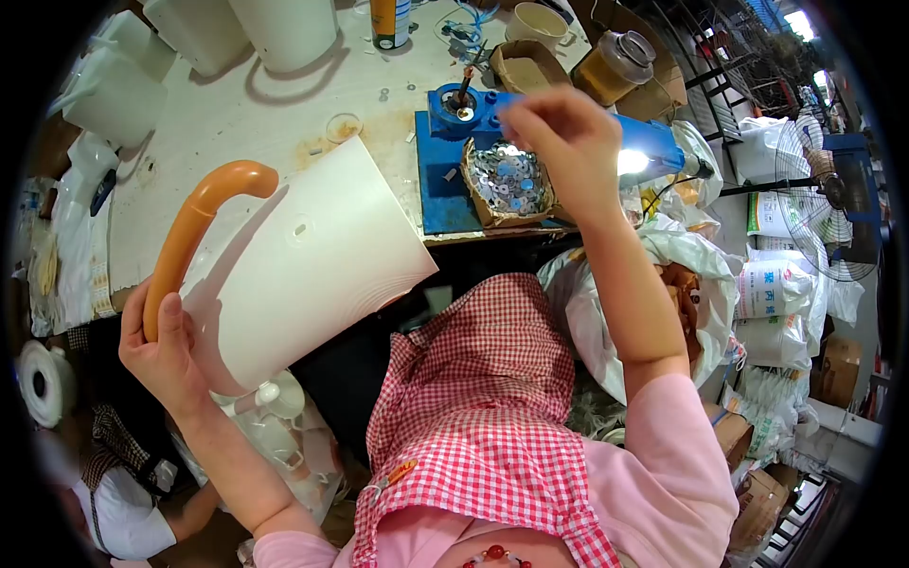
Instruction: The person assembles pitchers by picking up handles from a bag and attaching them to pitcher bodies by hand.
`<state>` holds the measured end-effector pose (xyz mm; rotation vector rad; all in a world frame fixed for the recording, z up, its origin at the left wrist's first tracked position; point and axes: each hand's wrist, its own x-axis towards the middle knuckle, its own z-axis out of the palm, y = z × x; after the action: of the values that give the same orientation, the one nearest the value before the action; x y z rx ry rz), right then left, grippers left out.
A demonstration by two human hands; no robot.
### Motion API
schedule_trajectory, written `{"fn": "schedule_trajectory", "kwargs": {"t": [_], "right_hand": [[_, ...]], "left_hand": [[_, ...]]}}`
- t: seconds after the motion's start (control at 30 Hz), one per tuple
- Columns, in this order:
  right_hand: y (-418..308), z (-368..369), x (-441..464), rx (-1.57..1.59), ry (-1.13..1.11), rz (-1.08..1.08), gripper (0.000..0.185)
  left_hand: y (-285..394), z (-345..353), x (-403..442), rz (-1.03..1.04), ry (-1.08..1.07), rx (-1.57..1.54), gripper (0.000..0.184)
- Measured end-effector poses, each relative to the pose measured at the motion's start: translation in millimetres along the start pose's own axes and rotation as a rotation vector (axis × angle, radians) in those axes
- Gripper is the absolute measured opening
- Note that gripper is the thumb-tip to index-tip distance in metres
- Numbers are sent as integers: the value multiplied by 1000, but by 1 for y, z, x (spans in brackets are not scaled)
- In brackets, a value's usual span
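Observation:
My left hand (166, 350) is closed around the lower end of an orange curved handle (204, 213). That handle is at the side of a white plastic container (312, 256), which lies tilted at the table's front edge with a small hole in its wall. My right hand (568, 137) is raised over a blue bench machine (440, 180), fingers curled together in a pinch; whether they hold something small is hidden. Just below it sits a torn cardboard box (497, 218) full of small metal washers. A round blue cup (454, 109) with an upright rod is left of that hand.
More white containers (284, 38) stand at the back left of the table (227, 133). A lit lamp (644, 156), a jar (615, 71) and a spray can (389, 24) are near the back. A white bag (606, 312) of orange parts hangs at right. Another person (123, 511) sits lower left.

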<state>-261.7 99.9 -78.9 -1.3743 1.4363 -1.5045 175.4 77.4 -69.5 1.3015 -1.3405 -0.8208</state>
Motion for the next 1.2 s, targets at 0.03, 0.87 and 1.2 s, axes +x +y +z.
{"fn": "schedule_trajectory", "kwargs": {"t": [0.03,0.87,1.2], "right_hand": [[7,-8,-13,-11,-24,130,18],[22,-27,-37,-618,-83,-173,13],[-7,22,44,-493,127,-756,16]], "left_hand": [[-1,0,0,-6,0,1,37],[4,8,1,-2,26,29,37],[6,10,-4,7,28,72,39]]}}
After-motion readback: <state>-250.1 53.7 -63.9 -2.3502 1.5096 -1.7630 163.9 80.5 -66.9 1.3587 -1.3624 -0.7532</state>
